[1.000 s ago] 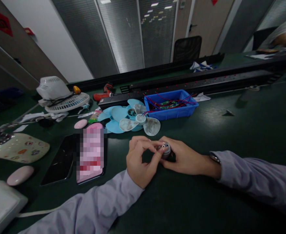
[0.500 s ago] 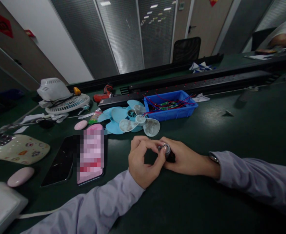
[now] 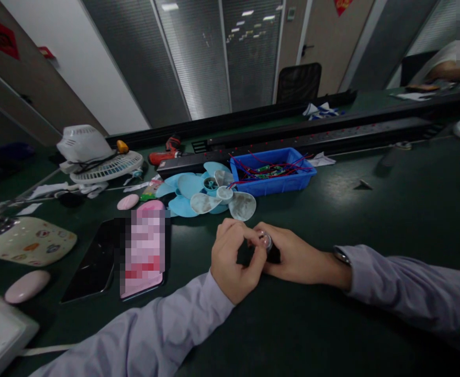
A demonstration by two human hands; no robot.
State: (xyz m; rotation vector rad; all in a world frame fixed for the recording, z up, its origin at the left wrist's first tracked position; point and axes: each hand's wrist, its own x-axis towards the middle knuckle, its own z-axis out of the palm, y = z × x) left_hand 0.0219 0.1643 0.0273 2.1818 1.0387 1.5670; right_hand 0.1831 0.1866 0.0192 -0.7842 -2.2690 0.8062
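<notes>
My right hand (image 3: 298,255) rests on the dark green table (image 3: 371,209) and grips a small dark motor (image 3: 268,243) with a silver round end. My left hand (image 3: 233,262) is curled beside it, with thumb and fingertips pinched at the motor's silver end. Both hands meet just in front of a pile of pale blue and white fan blades (image 3: 210,196). What the left fingertips hold, if anything, is too small to make out.
A blue bin (image 3: 271,175) with red wires and circuit boards stands behind the blades. Two phones (image 3: 143,251) lie to the left, with pink pebble-shaped pieces (image 3: 25,285), a white fan (image 3: 96,157) and a red drill (image 3: 167,152). Another person sits at the far right (image 3: 457,63).
The left hand has closed in further on the motor's silver end, its fingers curling tighter. The right hand keeps its grip. The view has shifted slightly.
</notes>
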